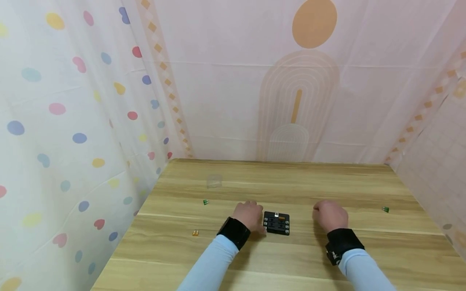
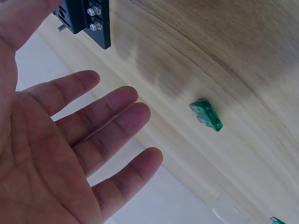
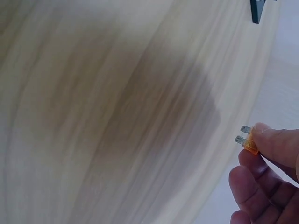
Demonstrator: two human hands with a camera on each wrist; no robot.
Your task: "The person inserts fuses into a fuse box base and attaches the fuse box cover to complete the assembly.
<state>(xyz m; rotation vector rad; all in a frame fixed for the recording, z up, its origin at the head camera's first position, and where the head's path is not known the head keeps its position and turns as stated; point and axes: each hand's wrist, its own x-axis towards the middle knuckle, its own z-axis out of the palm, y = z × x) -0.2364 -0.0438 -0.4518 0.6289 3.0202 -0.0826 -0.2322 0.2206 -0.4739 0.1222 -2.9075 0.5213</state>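
A black fuse block (image 1: 276,223) with metal screw terminals lies on the wooden table, an orange fuse (image 1: 282,218) seated near its upper right. Beside its left edge is my left hand (image 1: 249,216), fingers loosely extended. In the left wrist view this hand (image 2: 70,135) has its thumb near the block (image 2: 77,16); whether they touch, I cannot tell. To the right of the block, my right hand (image 1: 330,215) hovers over the table. The right wrist view shows its thumb and index finger pinching an orange blade fuse (image 3: 251,141), two metal prongs pointing outward.
A green blade fuse (image 1: 205,202) and an orange one (image 1: 195,233) lie on the left. Another green fuse (image 1: 386,209) is at the far right. Behind them sits a clear plastic cover (image 1: 214,181). Printed curtains (image 1: 218,101) stand at the table's back and sides.
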